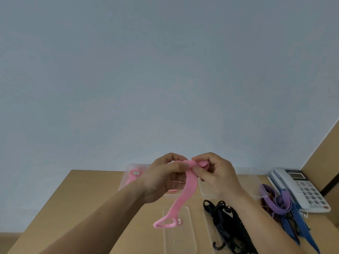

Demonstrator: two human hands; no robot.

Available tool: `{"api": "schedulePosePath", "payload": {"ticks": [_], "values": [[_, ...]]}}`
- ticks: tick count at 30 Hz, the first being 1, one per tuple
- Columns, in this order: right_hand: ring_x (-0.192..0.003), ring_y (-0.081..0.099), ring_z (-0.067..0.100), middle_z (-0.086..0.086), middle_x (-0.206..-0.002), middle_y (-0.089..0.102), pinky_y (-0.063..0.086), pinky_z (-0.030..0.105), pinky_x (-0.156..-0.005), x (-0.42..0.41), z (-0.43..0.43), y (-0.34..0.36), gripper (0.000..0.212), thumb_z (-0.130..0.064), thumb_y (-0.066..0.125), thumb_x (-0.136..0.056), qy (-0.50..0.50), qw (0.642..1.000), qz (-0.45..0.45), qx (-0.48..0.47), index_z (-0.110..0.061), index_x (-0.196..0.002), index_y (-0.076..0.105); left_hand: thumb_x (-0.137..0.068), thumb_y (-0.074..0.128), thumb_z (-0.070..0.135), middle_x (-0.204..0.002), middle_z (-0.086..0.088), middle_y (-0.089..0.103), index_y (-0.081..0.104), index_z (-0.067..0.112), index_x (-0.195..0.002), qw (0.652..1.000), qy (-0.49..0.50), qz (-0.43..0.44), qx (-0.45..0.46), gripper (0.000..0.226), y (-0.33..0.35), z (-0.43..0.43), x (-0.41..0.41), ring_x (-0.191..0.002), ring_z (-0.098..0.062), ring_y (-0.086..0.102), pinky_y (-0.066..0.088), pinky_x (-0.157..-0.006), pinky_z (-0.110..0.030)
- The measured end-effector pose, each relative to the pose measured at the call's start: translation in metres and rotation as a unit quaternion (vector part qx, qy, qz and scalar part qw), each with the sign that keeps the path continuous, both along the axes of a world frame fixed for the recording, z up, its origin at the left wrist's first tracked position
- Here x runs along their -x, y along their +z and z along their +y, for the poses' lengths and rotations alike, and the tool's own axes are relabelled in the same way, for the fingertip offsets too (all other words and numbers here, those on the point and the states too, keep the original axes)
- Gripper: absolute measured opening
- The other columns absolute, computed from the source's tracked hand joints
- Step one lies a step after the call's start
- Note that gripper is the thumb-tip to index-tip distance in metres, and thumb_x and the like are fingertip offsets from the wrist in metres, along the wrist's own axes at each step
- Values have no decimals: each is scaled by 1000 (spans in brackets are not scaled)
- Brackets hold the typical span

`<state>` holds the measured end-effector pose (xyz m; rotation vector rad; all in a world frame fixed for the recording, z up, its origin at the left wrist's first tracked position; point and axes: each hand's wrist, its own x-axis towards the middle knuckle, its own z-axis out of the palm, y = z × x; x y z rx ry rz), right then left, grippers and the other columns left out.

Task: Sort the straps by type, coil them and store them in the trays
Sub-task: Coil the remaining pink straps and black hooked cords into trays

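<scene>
Fingers (200, 172) of the right hand (218, 175) and the left hand (163, 178) both pinch the top end of the pink strap (189, 182). Its long part hangs down below the fingers, leaning toward the left hand. To coil it, they should probably roll downward. The pink tray (139, 166) sits just behind the left hand.

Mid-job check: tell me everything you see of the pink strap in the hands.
The pink strap is a flat, soft, woven-looking band. Its top end, folded over, is pinched by the left hand and the right hand. The rest hangs down and leftward, uncoiled, ending in a small loop over a clear tray.
</scene>
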<state>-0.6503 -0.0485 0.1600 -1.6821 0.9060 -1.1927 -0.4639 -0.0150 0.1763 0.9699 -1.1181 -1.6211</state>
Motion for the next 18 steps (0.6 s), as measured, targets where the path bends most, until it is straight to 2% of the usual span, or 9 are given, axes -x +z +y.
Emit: {"api": "schedulePosePath", "payload": {"ticks": [3, 6, 8, 11, 14, 16, 18], "values": [[-81, 70, 19, 4, -86, 73, 56, 24, -73, 0, 2, -2, 34, 5, 73, -82, 11, 1000, 7, 8, -29, -88, 74, -87, 73, 11, -96, -25, 65, 57, 5, -99, 999, 33, 3, -13, 21, 1, 0, 5, -85, -35, 65, 56, -78, -46], [-76, 67, 12, -4, -83, 71, 53, 21, -70, 1, 3, -2, 35, 5, 72, -83, 42, 998, -18, -40, -29, -91, 73, -86, 72, 4, -97, -31, 65, 58, 4, -99, 998, 64, 0, -1, 20, -1, 1, 6, -90, -42, 68, 52, -89, -57], [-71, 65, 11, -5, -80, 69, 52, 21, -67, 3, 4, -2, 32, 1, 73, -81, 59, 995, -36, -75, -28, -96, 72, -86, 71, 1, -99, -33, 66, 58, 3, -98, 997, 74, -12, 21, 18, -2, 2, 6, -91, -46, 68, 49, -91, -59], [-72, 65, 18, 4, -89, 69, 53, 27, -67, 3, 6, -1, 30, -18, 75, -76, 65, 989, -62, -120, -25, -105, 69, -86, 71, -3, -95, -31, 65, 59, 2, -93, 994, 80, -39, 66, 14, -4, 2, 7, -88, -45, 69, 53, -85, -50], [-66, 64, 23, 11, -82, 70, 51, 31, -60, 2, 7, 1, 30, -34, 75, -79, 62, 983, -79, -157, -17, -102, 69, -86, 70, -5, -86, -21, 66, 61, 4, -90, 990, 79, -58, 100, 13, -6, 1, 9, -81, -33, 71, 57, -75, -38], [-61, 62, 22, 15, -75, 69, 49, 29, -54, 4, 7, 2, 18, -29, 72, -87, 47, 985, -59, -153, -12, -92, 69, -86, 70, -6, -85, -17, 66, 62, 6, -90, 988, 79, -69, 112, 15, -9, 3, 11, -80, -29, 69, 54, -74, -38], [-58, 61, 21, 14, -71, 69, 48, 26, -51, 6, 7, 4, 14, -21, 70, -90, 35, 991, -38, -126, -8, -88, 67, -85, 70, -5, -87, -18, 68, 60, 5, -96, 988, 79, -65, 118, 18, -10, 5, 13, -82, -32, 70, 54, -74, -36]]}}
